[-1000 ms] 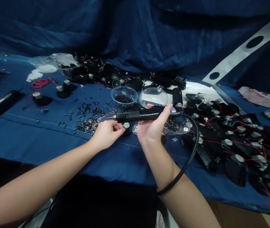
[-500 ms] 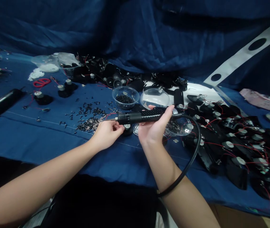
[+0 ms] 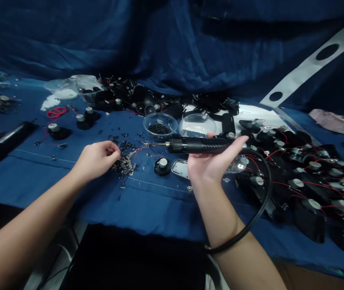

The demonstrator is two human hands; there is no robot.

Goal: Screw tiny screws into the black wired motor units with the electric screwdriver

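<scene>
My right hand (image 3: pixel 212 163) holds a black electric screwdriver (image 3: pixel 200 145) level, palm up, its bit pointing left; its black cable (image 3: pixel 252 217) loops down round my wrist. My left hand (image 3: pixel 96 159) rests at the left edge of a pile of small screws (image 3: pixel 125 161) on the blue cloth, fingers pinched together at the pile; what they hold is too small to see. A small round black speaker (image 3: pixel 162 165) with red wire and a silvery oval plate (image 3: pixel 180 168) lie just below the screwdriver's tip.
Two clear bowls (image 3: pixel 160 125) (image 3: pixel 197 125) stand behind the screwdriver, one with dark screws. Many black parts with red wires (image 3: pixel 299 177) crowd the right side. More black parts (image 3: pixel 129 94), red scissors (image 3: pixel 56 112) and a black tube (image 3: pixel 7 139) lie left and behind.
My left hand left the screwdriver's tip and moved left to the screw pile. My right hand shifted the screwdriver a little to the right. The speaker below is now uncovered.
</scene>
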